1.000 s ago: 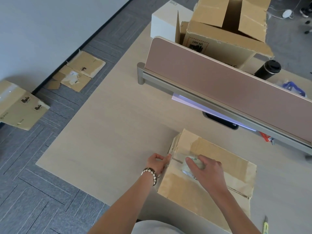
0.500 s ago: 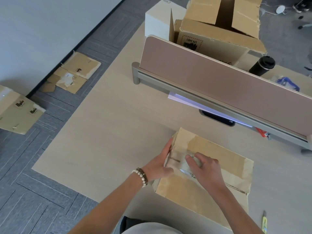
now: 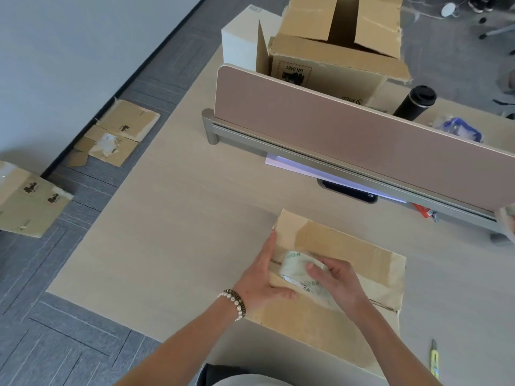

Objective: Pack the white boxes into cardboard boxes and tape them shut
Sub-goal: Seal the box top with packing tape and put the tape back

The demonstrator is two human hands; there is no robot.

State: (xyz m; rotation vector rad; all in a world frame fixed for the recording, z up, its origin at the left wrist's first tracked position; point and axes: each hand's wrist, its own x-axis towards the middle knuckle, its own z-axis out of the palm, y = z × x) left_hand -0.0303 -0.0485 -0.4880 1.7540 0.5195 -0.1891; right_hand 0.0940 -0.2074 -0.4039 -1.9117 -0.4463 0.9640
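A closed cardboard box [image 3: 348, 252] lies on the desk in front of me, its top flaps meeting along a centre seam. My right hand [image 3: 338, 282] grips a roll of clear tape [image 3: 296, 267] on top of the box, near the left end of the seam. My left hand [image 3: 264, 277] lies flat against the box's left edge, fingers straight, thumb on the top by the tape. A white box [image 3: 238, 44] stands at the far end of the desk beside open cardboard boxes [image 3: 334, 59].
A pink divider panel [image 3: 348, 140] crosses the desk behind the box, with a black tumbler [image 3: 416, 103] beyond it. A yellow utility knife [image 3: 434, 358] lies at the right front. Flattened cardboard [image 3: 117, 135] and a carton [image 3: 25, 201] lie on the carpet to the left.
My left hand moved from pinching at the box's left corner to lying flat against that edge. My right hand pulled the tape roll slightly toward me along the seam.
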